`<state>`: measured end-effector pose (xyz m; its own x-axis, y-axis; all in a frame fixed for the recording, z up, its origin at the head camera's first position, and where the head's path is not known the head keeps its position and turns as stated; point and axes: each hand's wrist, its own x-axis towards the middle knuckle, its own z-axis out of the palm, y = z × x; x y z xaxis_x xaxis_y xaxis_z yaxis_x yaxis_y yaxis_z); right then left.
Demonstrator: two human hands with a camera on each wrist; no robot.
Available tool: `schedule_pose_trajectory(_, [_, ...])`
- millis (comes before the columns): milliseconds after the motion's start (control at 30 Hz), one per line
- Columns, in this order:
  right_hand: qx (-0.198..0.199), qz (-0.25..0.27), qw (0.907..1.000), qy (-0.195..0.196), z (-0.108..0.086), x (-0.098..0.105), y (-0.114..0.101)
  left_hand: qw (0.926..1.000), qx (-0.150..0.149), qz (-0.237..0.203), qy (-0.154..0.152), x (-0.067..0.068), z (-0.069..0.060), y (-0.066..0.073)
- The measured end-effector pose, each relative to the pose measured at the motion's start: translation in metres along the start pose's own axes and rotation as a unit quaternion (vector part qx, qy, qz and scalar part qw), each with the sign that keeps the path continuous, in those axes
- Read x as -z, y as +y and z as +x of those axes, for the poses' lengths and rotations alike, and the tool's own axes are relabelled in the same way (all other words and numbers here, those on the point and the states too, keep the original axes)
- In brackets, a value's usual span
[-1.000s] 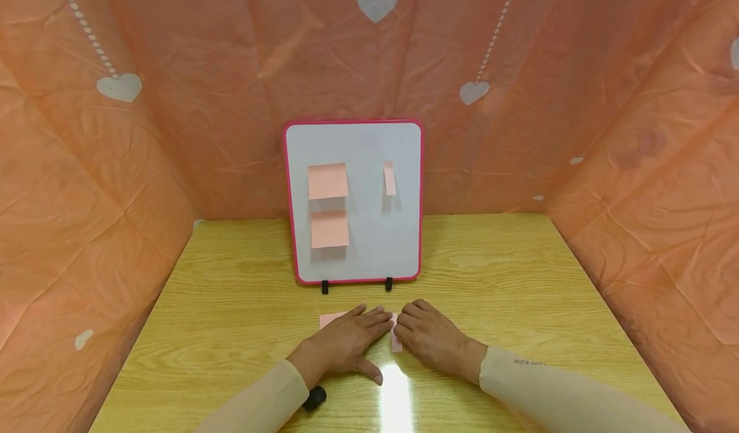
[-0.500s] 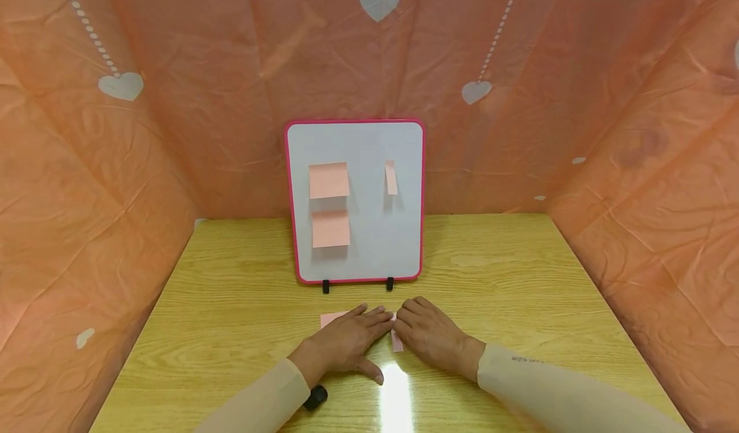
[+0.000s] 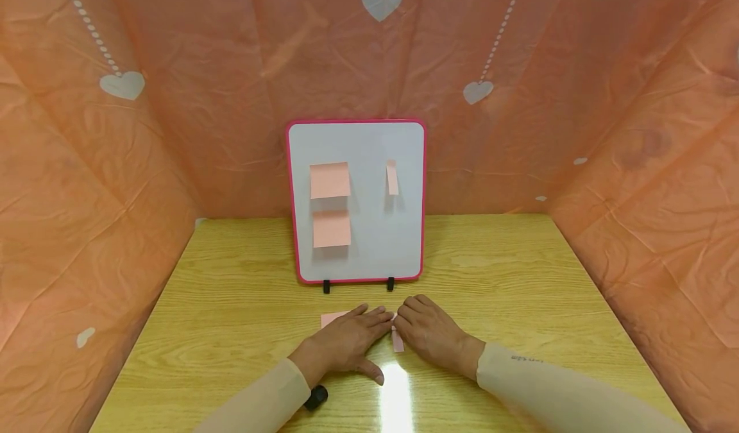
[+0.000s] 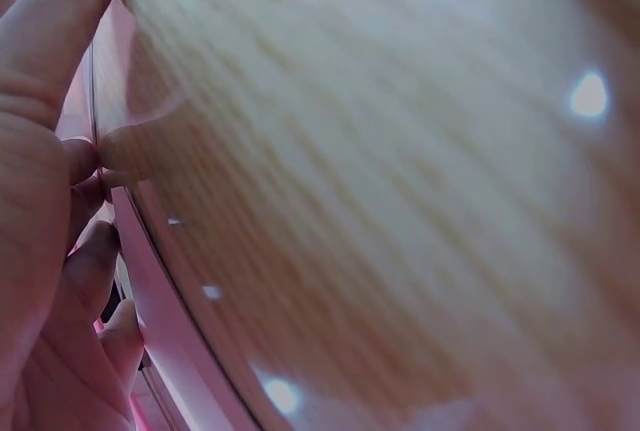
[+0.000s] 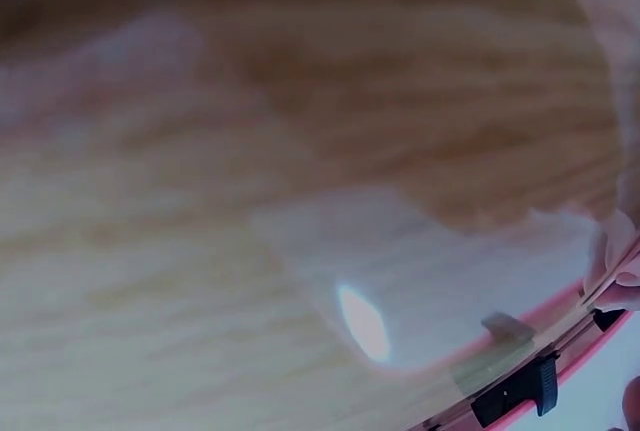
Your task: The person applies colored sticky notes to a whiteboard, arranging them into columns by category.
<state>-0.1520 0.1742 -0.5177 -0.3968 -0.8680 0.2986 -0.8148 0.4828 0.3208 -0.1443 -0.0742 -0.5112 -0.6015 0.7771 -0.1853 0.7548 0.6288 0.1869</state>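
My left hand [image 3: 352, 343] lies flat with fingers spread over pink sticky-note paper [image 3: 331, 318], pressing it to the table. Most of that paper is hidden under the palm. Just past the left fingertips, my right hand [image 3: 430, 333] has its fingers curled and pinches the upper part of a narrow pink paper strip [image 3: 398, 341]. The strip's lower end shows between the hands. Whether strip and larger paper still join is hidden. In the left wrist view, the left hand [image 4: 40, 201] rests along a raised pink paper edge [image 4: 165, 321].
Behind the hands stands a pink-framed whiteboard [image 3: 369, 253] on black feet [image 3: 390, 284]. Two pink sticky notes [image 3: 330, 181] and one thin pink strip [image 3: 392, 178] stick to it. A black object [image 3: 315, 398] is by the left wrist. Orange sheeting [image 3: 231, 131] surrounds the wooden table [image 3: 491, 266].
My right hand has shifted slightly away from me along the strip, and a crease or tear line now shows across the strip below its fingers. The left hand stays in place.
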Motion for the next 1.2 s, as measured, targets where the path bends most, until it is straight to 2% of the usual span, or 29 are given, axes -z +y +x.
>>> schedule_pose_trajectory(367, [0.001,0.018,0.9998,0.006,-0.003,0.001,-0.001,1.0,0.006,-0.007,0.001,0.0,0.0,0.001])
schedule_pose_trajectory(500, [0.002,0.023,0.9995,0.021,-0.004,0.0,-0.001,0.9999,0.003,0.007,0.01,0.001,-0.003,0.0])
schedule_pose_trajectory(700, [-0.003,0.029,0.9994,0.021,-0.003,0.0,-0.001,0.9981,-0.018,0.034,0.048,0.0,-0.017,0.001])
schedule_pose_trajectory(867, [-0.007,0.026,0.9996,0.012,-0.003,0.001,0.0,0.9953,-0.05,0.062,0.055,-0.003,-0.028,0.008])
schedule_pose_trajectory(1000, [-0.006,0.022,0.9996,0.017,-0.004,0.0,0.001,0.9923,-0.076,0.075,0.063,-0.007,-0.029,0.015])
schedule_pose_trajectory(1200, [-0.006,0.03,0.9993,0.02,-0.004,0.0,0.001,0.9904,-0.088,0.085,0.063,-0.011,-0.025,0.021])
